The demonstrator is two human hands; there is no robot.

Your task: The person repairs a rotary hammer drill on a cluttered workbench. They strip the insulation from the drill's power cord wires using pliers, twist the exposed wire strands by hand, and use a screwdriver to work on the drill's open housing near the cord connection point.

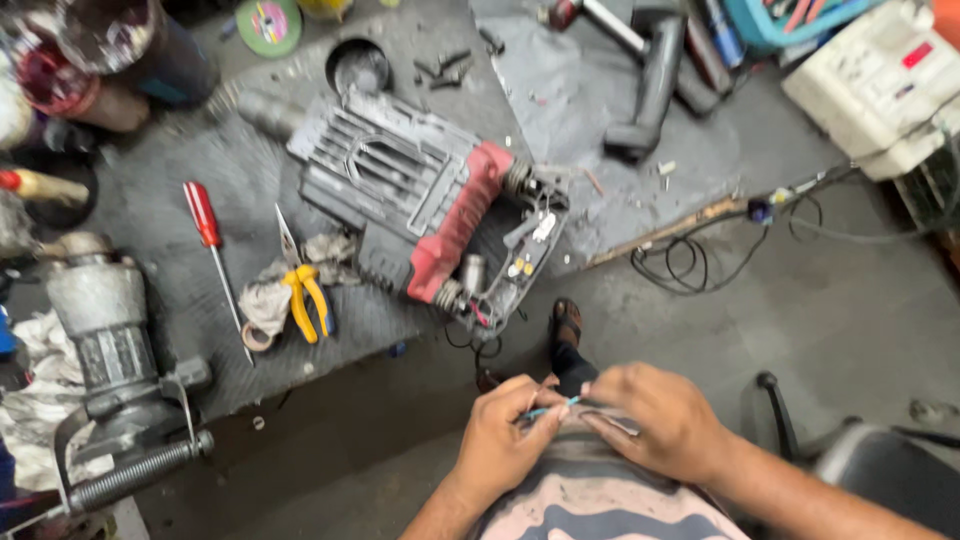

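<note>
My left hand [508,430] and my right hand [655,415] meet low in the view, above my striped shirt. Both pinch a thin blue wire [555,407] between their fingertips; my right hand also presses a small dark strip against the shirt. Ahead on a grey mat lies a large grey and red demolition hammer [420,195] with its handle cover off, showing wires and small parts [520,255]. My sandalled foot [567,325] rests on the floor just below it.
A red-handled screwdriver [205,225] and yellow-handled pliers [305,290] on a rag lie left of the tool. A heavy grey metal tool part [110,350] stands far left. Black cable [700,255] coils at right, near a white box [880,80] and a chair [870,460].
</note>
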